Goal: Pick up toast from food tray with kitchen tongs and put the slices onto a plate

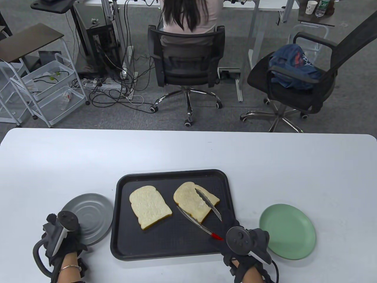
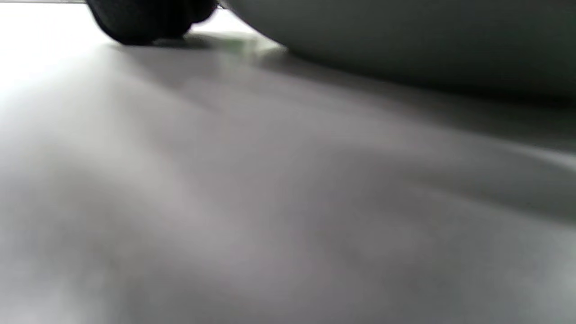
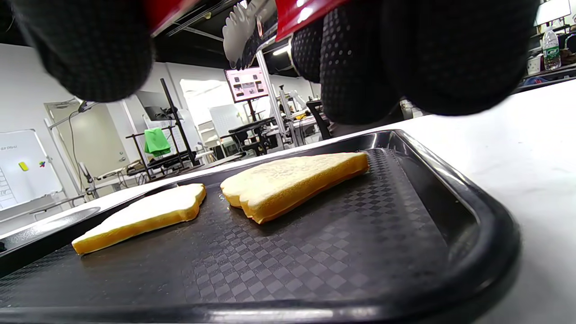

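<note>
Two toast slices lie on the black tray (image 1: 173,241): the left slice (image 1: 150,206) and the right slice (image 1: 193,202). My right hand (image 1: 221,240) grips the red handle of metal tongs (image 1: 206,206) at the tray's near right corner. The tongs' arms stand spread, one over the right slice, the other along its near-left edge. In the right wrist view the tongs (image 3: 240,27) sit above the right slice (image 3: 292,180), apart from it; the left slice (image 3: 144,213) lies beyond. My left hand (image 1: 63,238) rests on the table, holding nothing, at the grey plate (image 1: 88,215).
A green plate (image 1: 287,231) sits on the white table right of the tray. In the left wrist view a fingertip (image 2: 148,20) touches the table beside the grey plate's rim (image 2: 405,40). Office chairs and a seated person are beyond the far edge.
</note>
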Available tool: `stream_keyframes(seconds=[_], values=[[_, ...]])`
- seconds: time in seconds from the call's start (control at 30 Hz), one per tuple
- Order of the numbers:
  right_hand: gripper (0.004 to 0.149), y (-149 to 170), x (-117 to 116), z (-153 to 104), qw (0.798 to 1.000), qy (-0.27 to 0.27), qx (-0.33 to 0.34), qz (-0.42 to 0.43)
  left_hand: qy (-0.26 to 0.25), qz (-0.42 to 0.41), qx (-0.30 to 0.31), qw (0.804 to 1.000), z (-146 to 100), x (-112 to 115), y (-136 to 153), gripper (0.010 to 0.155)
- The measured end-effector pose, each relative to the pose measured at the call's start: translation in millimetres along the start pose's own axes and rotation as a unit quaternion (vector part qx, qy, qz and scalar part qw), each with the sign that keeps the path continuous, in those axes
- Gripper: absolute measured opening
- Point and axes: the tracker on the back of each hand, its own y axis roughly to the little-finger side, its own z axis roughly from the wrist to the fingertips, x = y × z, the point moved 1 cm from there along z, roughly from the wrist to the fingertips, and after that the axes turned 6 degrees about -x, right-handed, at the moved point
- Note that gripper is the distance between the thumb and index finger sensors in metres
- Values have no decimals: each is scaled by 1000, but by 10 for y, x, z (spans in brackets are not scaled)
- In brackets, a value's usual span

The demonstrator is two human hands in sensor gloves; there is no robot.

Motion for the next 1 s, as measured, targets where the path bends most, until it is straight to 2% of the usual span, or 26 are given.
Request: stream_keyframes(seconds=[0.13,0.4,0.6,0.67,0.73,0.8,1.0], values=[[102,-13,-9,2,1000,-4,2,0,-1,2,-2,1000,-1,-4,-33,83],[101,-21,-18,6,1000,-6,4,2,-2,-58,-29,998,25,-46,86,83],[101,-20,-24,6,1000,-9,3,3,-21,-127,-41,991,15,-120,222,74],[101,-19,-26,7,1000,-10,3,2,-20,-192,-25,981,-8,-168,254,70],[101,-16,-30,7,1000,-11,3,2,-41,-235,-12,971,-43,-210,254,62],[101,-11,-32,9,1000,-13,2,2,-74,-240,-7,968,-92,-264,240,57],[101,2,-22,8,1000,-11,0,4,-130,-266,8,955,-220,-404,247,58]])
